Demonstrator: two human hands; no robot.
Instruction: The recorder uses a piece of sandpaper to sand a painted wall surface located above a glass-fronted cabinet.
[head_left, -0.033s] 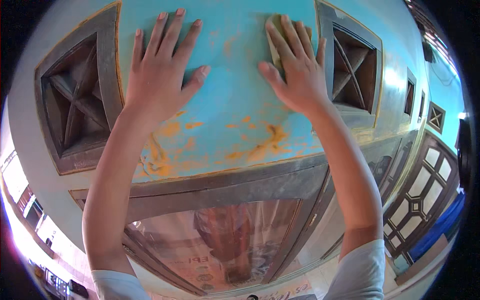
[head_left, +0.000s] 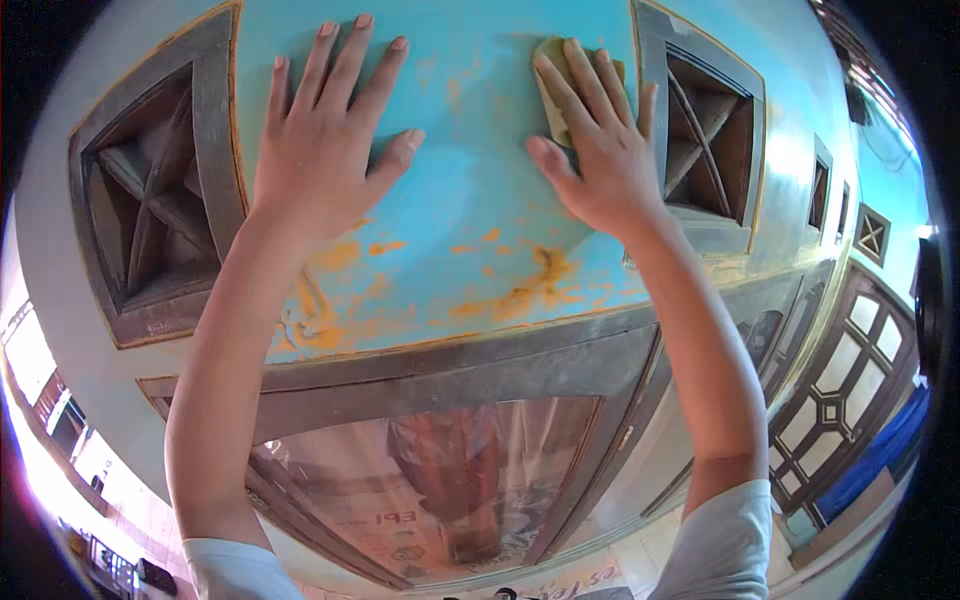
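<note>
On a turquoise wall [head_left: 470, 190] with orange-yellow patches, my left hand [head_left: 325, 140] lies flat, its fingers spread and nothing in it. My right hand [head_left: 600, 150], also flat, holds a folded tan-and-olive sheet, apparently sandpaper [head_left: 549, 110], pressed to the wall beneath its fingers. Part of the sheet sticks out beside the index finger; my fingers cover much of it. Both arms are raised, reaching up the wall.
Dark wooden vents with crossed bars, a left one [head_left: 150, 190] and a right one [head_left: 705, 140], flank my hands. Below runs a dark frame with a reflective glass pane [head_left: 430, 480]. Farther right stand a paned door [head_left: 830, 400] and blue cloth [head_left: 875, 455].
My right hand has slid slightly down and to the right with the sandpaper under it. My left hand has barely shifted on the wall.
</note>
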